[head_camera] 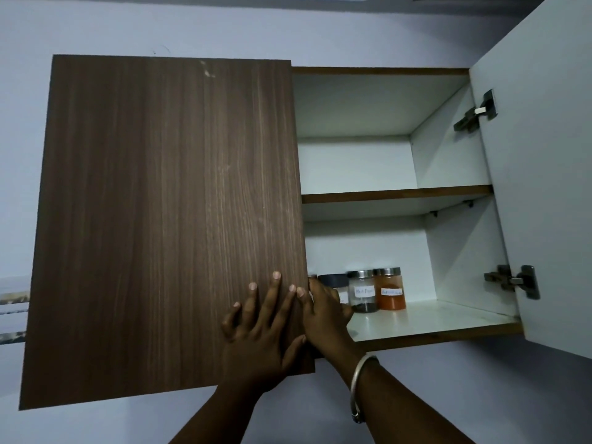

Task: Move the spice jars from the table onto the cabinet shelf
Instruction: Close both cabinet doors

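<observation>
Several spice jars stand in a row at the back of the lower cabinet shelf (426, 318): an orange-filled jar (389, 291), a clear jar with dark spice (363, 294), and a dark-lidded jar (333, 279) partly hidden behind my right hand. My left hand (262, 328) presses flat, fingers spread, on the front of the brown left cabinet door (166, 219). My right hand (325, 315) grips that door's right edge: one fingertip shows on the front, the other fingers are hidden behind it. The table is out of view.
The right cabinet door (544, 187) stands wide open, white inside, with two metal hinges. The upper shelf (394, 191) holds nothing. Pale wall surrounds the cabinet. A metal bangle (358, 386) sits on my right wrist.
</observation>
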The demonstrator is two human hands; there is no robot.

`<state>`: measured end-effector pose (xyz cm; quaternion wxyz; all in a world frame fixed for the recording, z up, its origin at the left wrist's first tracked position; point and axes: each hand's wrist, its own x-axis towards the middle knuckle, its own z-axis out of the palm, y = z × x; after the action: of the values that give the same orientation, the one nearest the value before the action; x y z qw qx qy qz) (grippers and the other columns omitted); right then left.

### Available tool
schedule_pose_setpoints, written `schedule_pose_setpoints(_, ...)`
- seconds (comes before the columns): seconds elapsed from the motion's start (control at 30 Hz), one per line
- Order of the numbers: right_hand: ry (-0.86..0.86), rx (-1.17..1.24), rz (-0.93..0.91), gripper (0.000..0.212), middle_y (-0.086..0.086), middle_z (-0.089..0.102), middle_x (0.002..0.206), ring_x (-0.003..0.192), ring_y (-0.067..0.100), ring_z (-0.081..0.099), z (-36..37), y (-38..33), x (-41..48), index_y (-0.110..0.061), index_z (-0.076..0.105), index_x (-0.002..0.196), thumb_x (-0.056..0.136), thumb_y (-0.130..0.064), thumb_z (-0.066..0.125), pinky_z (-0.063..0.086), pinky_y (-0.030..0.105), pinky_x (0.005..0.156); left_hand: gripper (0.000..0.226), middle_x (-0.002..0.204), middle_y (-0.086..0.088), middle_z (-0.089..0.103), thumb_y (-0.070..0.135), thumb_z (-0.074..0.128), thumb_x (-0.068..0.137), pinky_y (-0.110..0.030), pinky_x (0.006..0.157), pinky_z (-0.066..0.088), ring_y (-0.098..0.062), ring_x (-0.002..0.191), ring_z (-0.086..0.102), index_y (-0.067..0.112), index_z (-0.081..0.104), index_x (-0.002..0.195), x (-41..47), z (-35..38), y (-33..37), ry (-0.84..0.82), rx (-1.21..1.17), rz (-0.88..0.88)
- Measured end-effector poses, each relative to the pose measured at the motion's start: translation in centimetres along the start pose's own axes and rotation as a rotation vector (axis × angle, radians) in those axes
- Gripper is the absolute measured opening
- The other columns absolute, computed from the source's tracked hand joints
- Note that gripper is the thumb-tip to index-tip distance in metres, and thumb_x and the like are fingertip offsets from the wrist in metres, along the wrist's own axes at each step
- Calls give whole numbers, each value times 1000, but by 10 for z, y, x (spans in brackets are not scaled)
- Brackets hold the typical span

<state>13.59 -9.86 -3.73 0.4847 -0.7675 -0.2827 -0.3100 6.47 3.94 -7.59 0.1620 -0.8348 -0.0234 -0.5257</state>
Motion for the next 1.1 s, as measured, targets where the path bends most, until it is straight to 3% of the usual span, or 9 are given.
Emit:
schedule_pose_setpoints(0.17,-64,-62,38,33,-4,60,138,134,20,49,-22,-18,-12,-31,53,132,106,-44,36,30,48,108,76,175,-1,13,71,29,97,-57,113,24,-38,157,21,33,26,163,0,-28,15,-109,-86,-33)
schedule_pose_setpoints(0.27,-90,79,-48,38,-2,57,145,135,20,52,-51,-32,-31,-30,47,144,107,-36,42,41,41,109,75,175,11,-5,70,20,95,-63,113,22,-33,157,13,44,3,164,8,-63,37,-136,-307,-82)
schedule_pose_setpoints(0.37,4,243,-147,40,-6,60,144,128,7,57,-96,-50,-58,-32,46,149,109,-35,40,44,21,103,72,174,12,9,52,25,96,-54,115,22,-20,158,18,34,15,165,15,-104,71,23,-511,3)
schedule_pose_setpoints(0.47,146,289,-246,39,-13,61,142,127,-5,56,-159,-64,-85,-32,51,146,109,-35,40,45,15,105,69,170,10,23,34,32,95,-39,120,20,-13,158,19,24,25,163,26,-145,119,221,-760,146)
schedule_pose_setpoints(0.53,246,262,-297,41,-15,61,143,131,-6,54,-206,-67,-104,-29,52,148,108,-34,41,44,15,108,66,168,2,30,28,35,96,-38,121,23,-18,157,26,19,28,161,36,-169,159,343,-922,222)
schedule_pose_setpoints(0.63,429,154,-346,42,-10,61,143,132,-4,54,-277,-65,-132,-21,56,146,106,-28,44,43,21,111,60,165,-8,37,24,35,98,-51,119,33,-29,154,35,10,34,157,49,-198,223,452,-1106,363)
schedule_pose_setpoints(0.73,569,-47,-326,40,-10,60,144,135,-1,53,-347,-56,-162,-18,57,144,106,-23,45,43,27,114,62,167,-8,36,24,38,98,-57,119,34,-29,155,32,6,36,157,62,-217,292,466,-1258,497)
schedule_pose_setpoints(0.97,845,-691,-259,44,10,50,154,151,25,36,-465,-31,-213,-13,59,142,102,-21,42,33,45,122,59,169,-9,30,24,37,104,-55,122,31,-25,158,25,3,32,159,70,-265,424,465,-1503,653)
schedule_pose_setpoints(1.1,912,-705,-40,49,6,36,164,155,22,25,-507,-13,-215,-24,53,147,100,-34,40,23,38,121,76,176,1,1,50,35,99,-55,126,22,-25,162,-5,23,12,166,75,-288,471,275,-1347,542)
